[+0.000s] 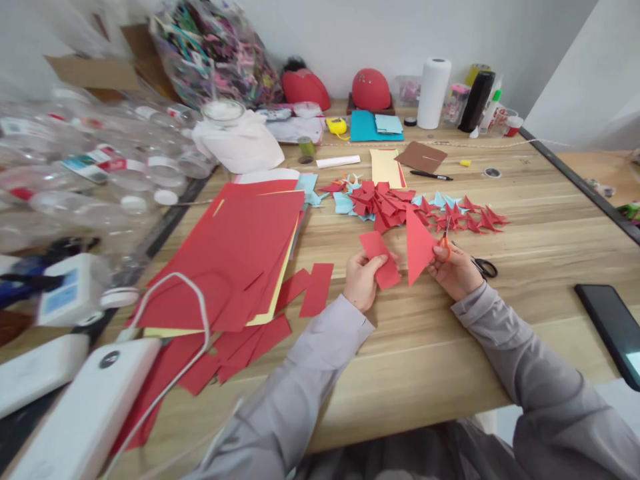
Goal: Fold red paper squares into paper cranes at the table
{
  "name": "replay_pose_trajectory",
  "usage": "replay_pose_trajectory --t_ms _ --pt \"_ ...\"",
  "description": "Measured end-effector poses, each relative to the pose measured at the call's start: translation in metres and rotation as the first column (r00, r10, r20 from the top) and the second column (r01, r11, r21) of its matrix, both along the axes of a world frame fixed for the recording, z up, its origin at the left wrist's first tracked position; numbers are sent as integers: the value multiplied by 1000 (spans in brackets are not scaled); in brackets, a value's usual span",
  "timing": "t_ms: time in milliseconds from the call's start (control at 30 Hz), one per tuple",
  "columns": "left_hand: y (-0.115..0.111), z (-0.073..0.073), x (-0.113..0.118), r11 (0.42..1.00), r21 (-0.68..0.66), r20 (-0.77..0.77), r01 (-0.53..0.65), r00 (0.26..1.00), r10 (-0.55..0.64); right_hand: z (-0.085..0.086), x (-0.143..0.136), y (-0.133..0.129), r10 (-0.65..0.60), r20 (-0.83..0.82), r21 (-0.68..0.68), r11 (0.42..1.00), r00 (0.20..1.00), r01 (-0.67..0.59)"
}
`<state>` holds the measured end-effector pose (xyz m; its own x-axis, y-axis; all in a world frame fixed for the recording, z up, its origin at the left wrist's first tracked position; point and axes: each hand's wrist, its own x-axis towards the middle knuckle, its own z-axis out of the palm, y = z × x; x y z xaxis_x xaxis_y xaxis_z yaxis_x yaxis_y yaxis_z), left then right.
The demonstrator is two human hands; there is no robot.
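My left hand (pixel 361 281) is closed, its thumb pressed on a red paper rectangle (pixel 374 245). Between the fingers of my right hand (pixel 457 273) are a red paper triangle (pixel 418 248) and small scissors (pixel 445 247) with orange handles, blades pointing away from me. A narrow gap separates the rectangle and the triangle. Just beyond both hands lies a heap of folded red paper pieces (pixel 383 203). To its right, pointed red and light-blue folded paper shapes (pixel 483 220) are spread out. Black-handled scissors (pixel 485 268) lie partly hidden behind my right hand.
Stacked red paper sheets (pixel 235 247) and loose red cut pieces (pixel 317 290) lie left. A white power bank (pixel 90 407) with a cable occupies the lower left, near plastic bottles (pixel 165 173). A phone (pixel 613 330) sits at right; a white flask (pixel 434 93) stands at the back.
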<state>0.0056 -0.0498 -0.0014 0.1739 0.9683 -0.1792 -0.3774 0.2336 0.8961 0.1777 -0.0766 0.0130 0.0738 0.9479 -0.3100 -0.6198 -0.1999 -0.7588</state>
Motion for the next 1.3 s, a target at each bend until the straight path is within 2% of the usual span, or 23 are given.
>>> replay_pose_trajectory --t_ms 100,133,167,200,267,333,367,433,500,533,567,600,633,667,700,733,767,800,833,900,1000,1167,1300 --pt "0 9 -2 996 81 -202 49 979 -32 -2 1 1 13 7 2 1000 1000 -13" --pt "0 15 -4 989 125 -309 81 950 -38 -2 1 1 17 13 6 1000 1000 -17" --pt "-1 23 -8 979 162 -459 123 888 -35 -2 0 1 21 18 13 1000 1000 -22" --pt "-2 31 -13 951 208 -644 227 764 -42 -2 0 1 26 24 22 999 999 -26" --pt "-7 47 -27 864 242 -935 440 344 87 -2 -1 1 29 44 49 998 999 -31" --pt "-14 59 -43 840 156 -977 520 -42 208 -2 -3 0 23 75 77 997 997 -28" --pt "-18 63 -51 849 113 -952 516 -189 241 -2 -3 0 18 92 88 996 996 -26" --pt "-26 70 -65 881 51 -888 471 -382 256 -4 -5 -1 7 127 105 994 992 -20" --pt "-33 75 -73 912 11 -859 411 -463 220 -6 -7 -2 -18 179 133 991 984 -6" --pt "-36 77 -74 915 29 -841 403 -486 240 -7 -8 -2 -34 212 151 989 977 2" --pt "-38 79 -72 905 63 -830 420 -482 281 -8 -9 -3 -49 244 171 985 969 6" --pt "-39 79 -68 891 124 -842 436 -430 327 -8 -10 -3 -60 273 192 981 960 6" --pt "-39 78 -61 877 205 -887 434 -296 354 -9 -11 -4 -65 296 211 977 953 1" --pt "-38 75 -53 865 304 -931 399 -70 359 -9 -11 -5 -67 311 228 974 948 -5" --pt "-35 70 -44 865 382 -921 325 204 331 -8 -11 -6 -66 319 239 971 945 -13" --pt "-32 63 -34 879 410 -846 245 462 266 -8 -11 -7 -64 327 247 969 943 -20" --pt "-28 55 -26 903 392 -726 173 661 188 -7 -11 -8 -62 336 252 967 940 -26" --pt "-23 48 -18 929 348 -579 124 808 109 -6 -11 -9 -56 350 253 967 935 -37" --pt "-19 40 -12 945 314 -427 91 903 55 -5 -12 -9 -48 368 253 966 929 -50" --pt "-12 27 -7 975 205 -211 79 977 -34 -3 -12 -11 -24 413 245 966 911 -85" --pt "-7 16 -8 995 70 11 70 997 -71 2 -14 -11 0 471 225 967 882 -120" --pt "-7 11 -13 994 -27 119 107 988 -103 4 -15 -10 -4 528 210 970 850 -126" --pt "-7 15 -16 972 -46 221 228 952 -213 1 -13 -12 93 479 128 976 873 -174"
